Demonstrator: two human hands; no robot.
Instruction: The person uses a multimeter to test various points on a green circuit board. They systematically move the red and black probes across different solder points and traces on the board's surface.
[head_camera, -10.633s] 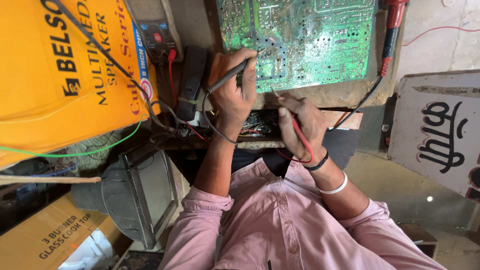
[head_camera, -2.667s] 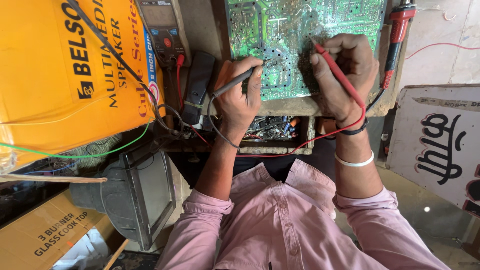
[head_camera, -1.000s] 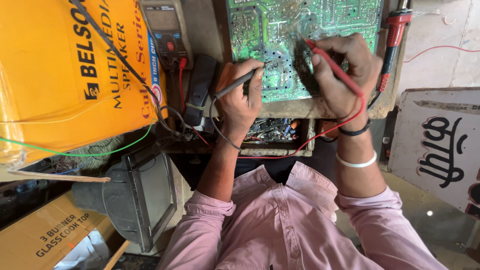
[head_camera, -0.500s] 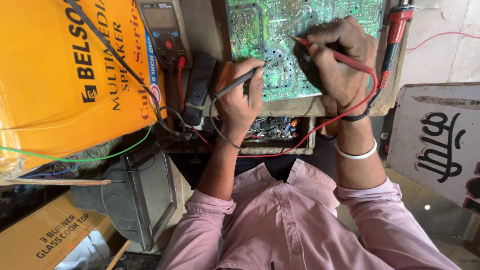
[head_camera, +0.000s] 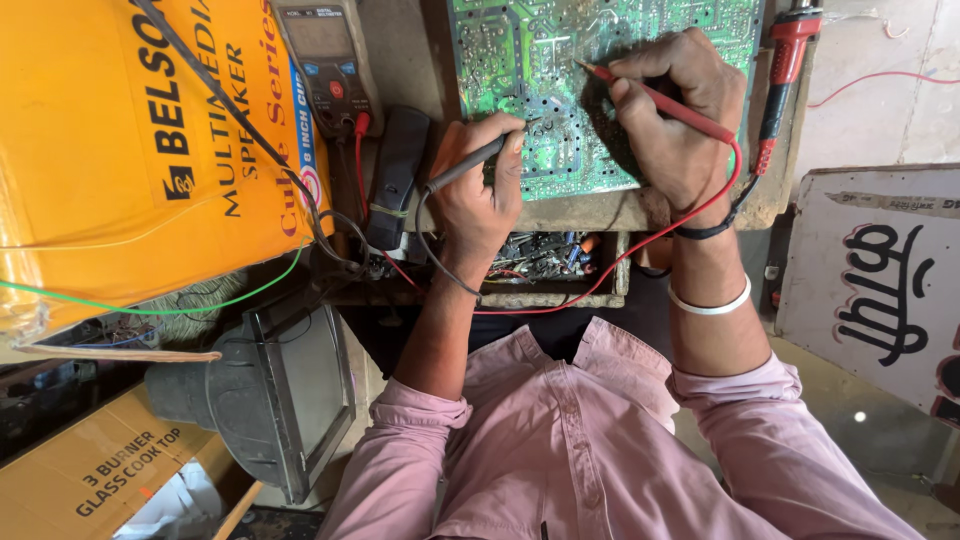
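Note:
A green circuit board (head_camera: 520, 60) lies solder side up on the bench. My left hand (head_camera: 478, 195) grips a black test probe (head_camera: 462, 168) whose tip rests on the board's near left part. My right hand (head_camera: 680, 110) holds a red test probe (head_camera: 655, 97) and presses its tip onto the board's middle. Red and black leads run from both probes to a grey multimeter (head_camera: 325, 60) at the left of the board.
A large orange carton (head_camera: 120, 150) fills the left side. A red-handled soldering iron (head_camera: 785, 60) lies right of the board. An open drawer of small parts (head_camera: 545, 262) sits under the bench edge. A small old monitor (head_camera: 270, 400) and a brown carton (head_camera: 90, 480) stand lower left.
My right hand has shifted the red probe's tip left and further up the board. The left hand and black probe have stayed put.

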